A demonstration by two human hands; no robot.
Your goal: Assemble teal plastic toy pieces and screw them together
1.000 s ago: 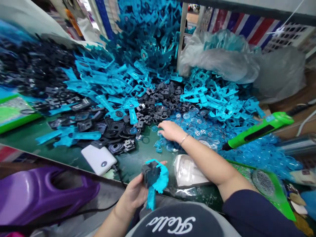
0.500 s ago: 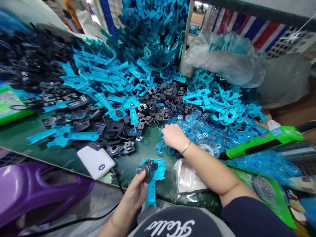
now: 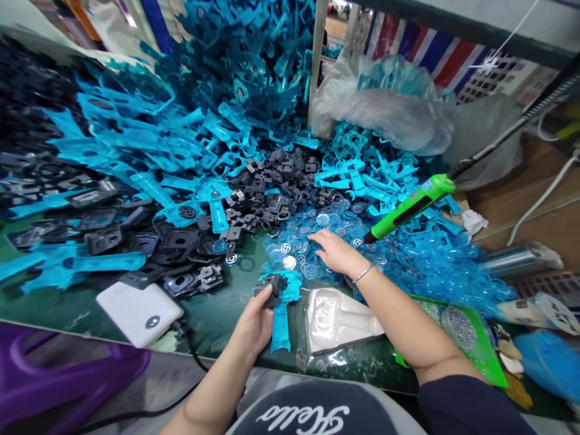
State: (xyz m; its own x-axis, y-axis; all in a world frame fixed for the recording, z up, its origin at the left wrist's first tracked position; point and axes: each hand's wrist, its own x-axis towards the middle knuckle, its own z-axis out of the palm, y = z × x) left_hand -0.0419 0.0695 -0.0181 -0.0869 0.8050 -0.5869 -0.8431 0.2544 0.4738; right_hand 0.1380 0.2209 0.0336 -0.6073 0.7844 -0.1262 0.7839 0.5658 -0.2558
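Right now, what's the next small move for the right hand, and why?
I'd probably close the right hand on one of the clear blue discs: its fingers are right at that pile, though its grip is partly hidden. The left hand already holds a bright blue part with a black block steady.

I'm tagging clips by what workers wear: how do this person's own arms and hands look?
The left hand and right hand are gloveless. A thin silver-coloured bangle circles the right wrist; none shows on the left. A dark navy sleeve ends near the right elbow.
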